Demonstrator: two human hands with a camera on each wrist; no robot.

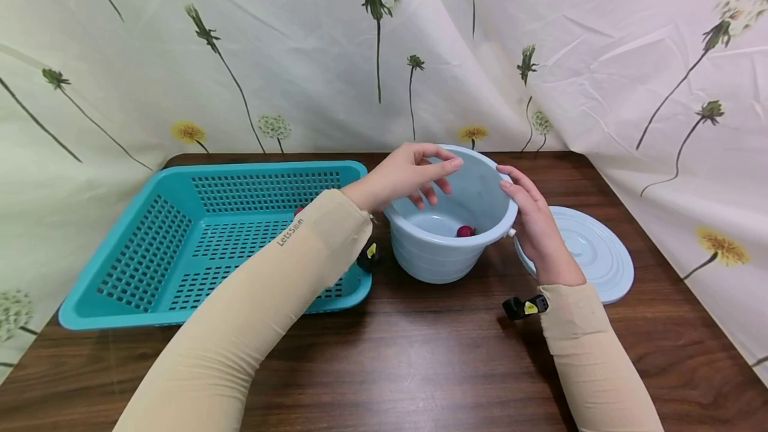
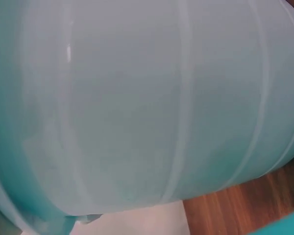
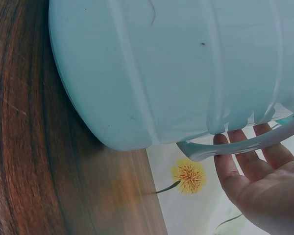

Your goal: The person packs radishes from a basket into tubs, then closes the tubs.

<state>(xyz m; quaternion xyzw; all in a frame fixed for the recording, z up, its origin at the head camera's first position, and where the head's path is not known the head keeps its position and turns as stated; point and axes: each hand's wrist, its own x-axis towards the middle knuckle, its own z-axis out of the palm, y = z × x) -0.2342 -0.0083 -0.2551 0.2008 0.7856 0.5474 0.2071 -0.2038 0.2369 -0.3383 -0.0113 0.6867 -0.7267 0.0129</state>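
Observation:
My left hand hangs over the left side of a light blue bucket, fingers loosely bent, with nothing visible between them. On the bucket's floor lies a small round dark-red item; its kind is unclear. My right hand rests against the bucket's right rim. In the right wrist view, its fairly straight fingers touch the bucket's outer wall, and the bucket's handle crosses in front of them. Only the bucket's ribbed wall fills most of the left wrist view; the left hand is hidden there.
A teal perforated basket stands left of the bucket, with a red item partly hidden behind my left sleeve. A light blue round lid lies on the wooden table at right. A flowered cloth hangs behind.

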